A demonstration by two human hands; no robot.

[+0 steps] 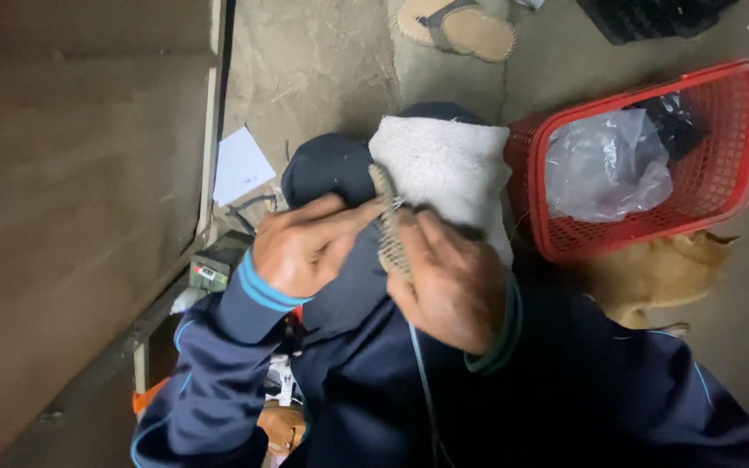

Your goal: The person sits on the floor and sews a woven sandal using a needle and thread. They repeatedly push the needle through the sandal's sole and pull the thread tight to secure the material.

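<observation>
Over the person's lap, both hands meet on a narrow woven strip (pixel 389 227) of tan cord, which stands up between them in front of a white towel (pixel 444 169) draped on the knee. The left hand (pixel 301 247) comes in from the left, its fingers together and curled, thumb and fingertips pinching the strip near its top. The right hand (pixel 448 282) lies palm down just beside it, fingers bent and closed on the lower part of the strip; what the fingertips do underneath is hidden. A thin blue cord (pixel 422 381) runs down from the right hand across the dark jacket. Both wrists are bent inward, forearms in navy sleeves with light blue cuffs angling up from the body.

To work such a strip well, it seems best to keep it taut between the two grips, with the pinching fingers close to the working edge so the weave stays even.

Right of the knee a red plastic basket (pixel 721 186) holds a clear bag (pixel 604 165). A sandal (pixel 465 28) lies on the concrete floor (pixel 322 61) beyond, and a white paper (pixel 240 165) lies near the wall.
</observation>
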